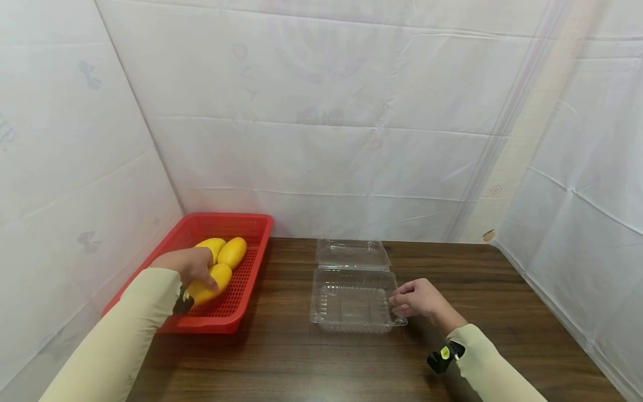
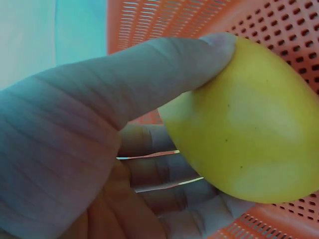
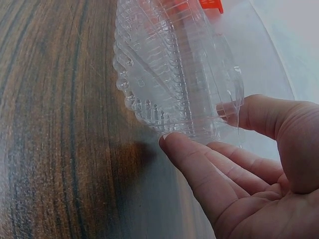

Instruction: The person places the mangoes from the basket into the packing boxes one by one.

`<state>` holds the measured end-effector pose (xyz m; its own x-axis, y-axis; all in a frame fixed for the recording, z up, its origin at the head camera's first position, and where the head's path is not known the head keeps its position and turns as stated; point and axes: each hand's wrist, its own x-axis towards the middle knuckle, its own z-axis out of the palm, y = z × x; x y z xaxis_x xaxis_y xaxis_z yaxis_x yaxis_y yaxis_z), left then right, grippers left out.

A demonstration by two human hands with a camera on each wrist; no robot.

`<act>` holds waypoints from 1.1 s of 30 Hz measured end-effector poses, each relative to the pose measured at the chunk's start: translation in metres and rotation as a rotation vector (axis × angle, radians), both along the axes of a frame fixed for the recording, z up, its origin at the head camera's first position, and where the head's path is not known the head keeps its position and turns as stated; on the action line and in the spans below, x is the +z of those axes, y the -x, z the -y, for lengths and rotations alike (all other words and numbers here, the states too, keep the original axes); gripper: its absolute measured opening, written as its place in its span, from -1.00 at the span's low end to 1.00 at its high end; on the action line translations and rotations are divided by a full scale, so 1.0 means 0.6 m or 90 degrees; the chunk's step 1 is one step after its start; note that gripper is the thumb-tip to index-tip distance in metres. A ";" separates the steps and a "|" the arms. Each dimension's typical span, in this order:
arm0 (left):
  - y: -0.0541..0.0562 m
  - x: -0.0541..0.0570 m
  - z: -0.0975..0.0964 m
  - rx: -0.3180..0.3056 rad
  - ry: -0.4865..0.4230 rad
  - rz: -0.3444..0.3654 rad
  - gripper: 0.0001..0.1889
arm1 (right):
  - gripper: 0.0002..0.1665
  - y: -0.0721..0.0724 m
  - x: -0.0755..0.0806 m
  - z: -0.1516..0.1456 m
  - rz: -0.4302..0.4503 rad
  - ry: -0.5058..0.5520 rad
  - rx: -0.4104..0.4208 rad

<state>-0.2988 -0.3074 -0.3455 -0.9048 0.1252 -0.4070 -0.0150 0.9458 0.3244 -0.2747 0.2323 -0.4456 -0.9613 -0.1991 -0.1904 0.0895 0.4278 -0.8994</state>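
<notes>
In the head view, my left hand (image 1: 187, 264) reaches into a red basket (image 1: 241, 321) and grips a yellow mango (image 1: 222, 274). The left wrist view shows my thumb lying over the top of this mango (image 2: 249, 124), with the fingers curving underneath. Two more mangoes (image 1: 233, 253) lie just beyond it in the basket. A clear plastic clamshell box (image 1: 351, 304) stands on the table with its lid (image 1: 351, 254) folded back. My right hand (image 1: 422, 298) pinches the box's right rim, thumb inside and fingers outside, as the right wrist view shows.
The brown wooden table (image 1: 321, 363) bears both the basket and the box. White sheeting (image 1: 321, 139) hangs behind it and along both sides. The basket stands close to the left sheet, and its raised walls surround the mangoes.
</notes>
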 end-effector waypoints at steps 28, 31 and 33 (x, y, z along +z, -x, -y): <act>-0.021 0.038 -0.064 -0.042 -0.021 -0.216 -0.28 | -0.68 -0.003 0.000 0.004 0.001 0.005 -0.011; -0.026 0.042 -0.078 -0.035 -0.035 -0.227 -0.29 | -0.69 -0.003 0.000 0.003 0.001 0.009 -0.008; -0.028 0.044 -0.087 -0.033 -0.044 -0.232 -0.29 | -0.70 -0.002 0.000 0.003 0.001 0.011 -0.006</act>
